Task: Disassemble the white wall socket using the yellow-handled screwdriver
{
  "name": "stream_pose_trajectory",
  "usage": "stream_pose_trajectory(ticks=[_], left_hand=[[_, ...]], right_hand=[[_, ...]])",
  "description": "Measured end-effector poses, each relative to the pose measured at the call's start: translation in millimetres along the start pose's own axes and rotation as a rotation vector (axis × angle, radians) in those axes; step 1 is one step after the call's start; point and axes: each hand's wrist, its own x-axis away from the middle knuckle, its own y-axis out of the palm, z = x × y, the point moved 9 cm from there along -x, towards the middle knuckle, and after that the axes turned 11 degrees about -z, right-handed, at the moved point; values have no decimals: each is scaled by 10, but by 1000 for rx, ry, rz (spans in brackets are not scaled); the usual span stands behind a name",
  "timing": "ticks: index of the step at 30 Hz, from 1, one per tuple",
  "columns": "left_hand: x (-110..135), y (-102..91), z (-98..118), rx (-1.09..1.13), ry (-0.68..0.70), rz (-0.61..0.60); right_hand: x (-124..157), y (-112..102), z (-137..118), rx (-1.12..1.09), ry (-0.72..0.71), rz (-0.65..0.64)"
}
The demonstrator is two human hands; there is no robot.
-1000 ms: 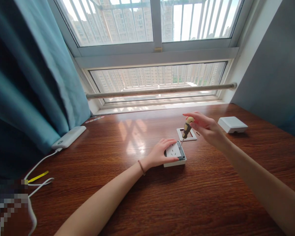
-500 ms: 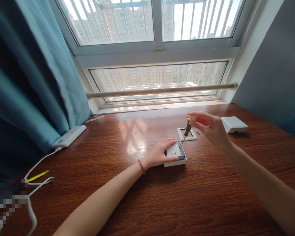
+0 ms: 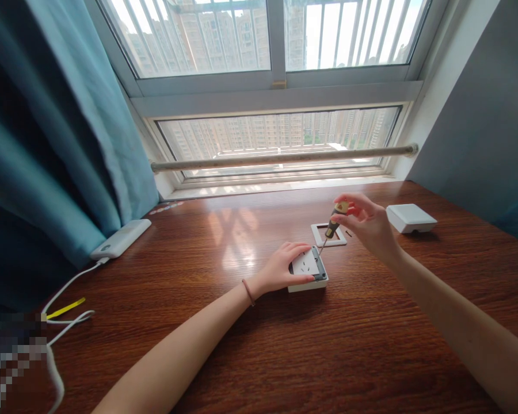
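A wall socket with a white face and grey edge sits in a white box on the wooden table. Thumb and fingers of my left hand grip it from the left. My right hand is closed on the yellow-and-black handle of a screwdriver. The tool leans to the right, its thin shaft reaching down to the socket's grey right edge. Whether the tip sits in a screw is too small to tell. Just behind the socket lies a white frame, partly hidden by the screwdriver, with a small dark screw beside it.
A white box-shaped piece lies at the right, beyond my right hand. On the left are a white device with a cable and a yellow strip. A horizontal rail crosses before the window; a blue curtain hangs at left.
The screwdriver's handle has tipped further right, and my right hand has shifted slightly right with it. My left hand and the socket are practically unmoved.
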Motion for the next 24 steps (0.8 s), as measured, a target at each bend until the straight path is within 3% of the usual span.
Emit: stream_pose_trajectory(ticks=[2, 7, 10, 15, 17, 21, 24], left_hand=[[1, 1, 1, -1, 0, 0], [3, 0, 0, 15, -2, 3], [5, -1, -1, 16, -1, 2], [6, -6, -5, 6, 4, 9], [4, -4, -4, -1, 7, 8], [2, -2, 0, 1, 9, 5], [5, -7, 4, 10, 4, 4]], right_hand=[[-3, 8, 11, -54, 25, -36], [5, 236, -109, -251, 28, -333], [12, 246, -102, -161, 10, -283], [28, 80, 0, 54, -1, -35], [18, 82, 5, 14, 10, -79], [25, 267, -97, -199, 16, -386], [22, 271, -120, -212, 15, -384]])
